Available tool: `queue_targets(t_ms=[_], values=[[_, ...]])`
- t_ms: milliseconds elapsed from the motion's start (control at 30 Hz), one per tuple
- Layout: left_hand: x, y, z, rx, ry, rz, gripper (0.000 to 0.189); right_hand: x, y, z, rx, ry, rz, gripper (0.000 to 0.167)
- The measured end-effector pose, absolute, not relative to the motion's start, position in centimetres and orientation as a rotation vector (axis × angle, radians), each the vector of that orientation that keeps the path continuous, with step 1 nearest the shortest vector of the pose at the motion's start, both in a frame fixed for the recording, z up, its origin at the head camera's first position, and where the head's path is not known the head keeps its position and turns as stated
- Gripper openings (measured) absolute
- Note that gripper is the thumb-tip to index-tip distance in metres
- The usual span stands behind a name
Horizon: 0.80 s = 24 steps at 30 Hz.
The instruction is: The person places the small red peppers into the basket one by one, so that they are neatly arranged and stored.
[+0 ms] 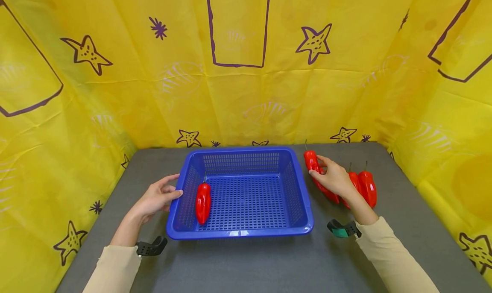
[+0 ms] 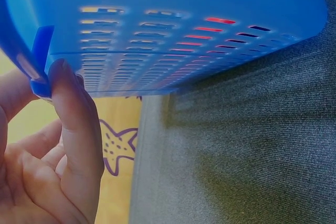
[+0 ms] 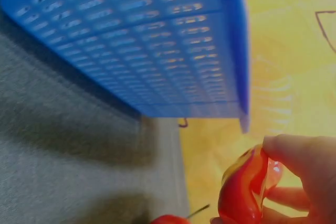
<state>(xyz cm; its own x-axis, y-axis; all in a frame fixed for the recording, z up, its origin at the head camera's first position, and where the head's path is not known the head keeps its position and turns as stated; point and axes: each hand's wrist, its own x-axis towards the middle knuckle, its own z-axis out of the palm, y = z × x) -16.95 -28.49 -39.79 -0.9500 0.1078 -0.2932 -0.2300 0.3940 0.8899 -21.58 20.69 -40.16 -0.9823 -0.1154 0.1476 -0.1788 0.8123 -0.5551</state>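
Hands (image 1: 156, 197) (image 1: 334, 177) apart, basket (image 1: 269, 232) between, cloth (image 1: 238, 88) behind

Peppers (image 1: 311, 160) red, bskt (image 1: 238, 234) blue, cloth (image 1: 238, 90) yel w/ starfish (image 1: 315, 44).

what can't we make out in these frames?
- Head: exact count of red peppers at right; the right hand covers part.
- Right wrist: rest of the held pepper; bottom edge cuts it.
- Left wrist: shape of the inside pepper; basket wall leaves red slivers.
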Motion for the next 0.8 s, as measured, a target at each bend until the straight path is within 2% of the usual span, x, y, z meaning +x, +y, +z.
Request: queue_targets(t_ms=[800], values=[[-17.2, -28.6, -40.0, -0.113, 2.365, 1.551, 0.07, -23.0, 16.2, -35.5, 0.371, -2.901, 1.039, 0.066]])
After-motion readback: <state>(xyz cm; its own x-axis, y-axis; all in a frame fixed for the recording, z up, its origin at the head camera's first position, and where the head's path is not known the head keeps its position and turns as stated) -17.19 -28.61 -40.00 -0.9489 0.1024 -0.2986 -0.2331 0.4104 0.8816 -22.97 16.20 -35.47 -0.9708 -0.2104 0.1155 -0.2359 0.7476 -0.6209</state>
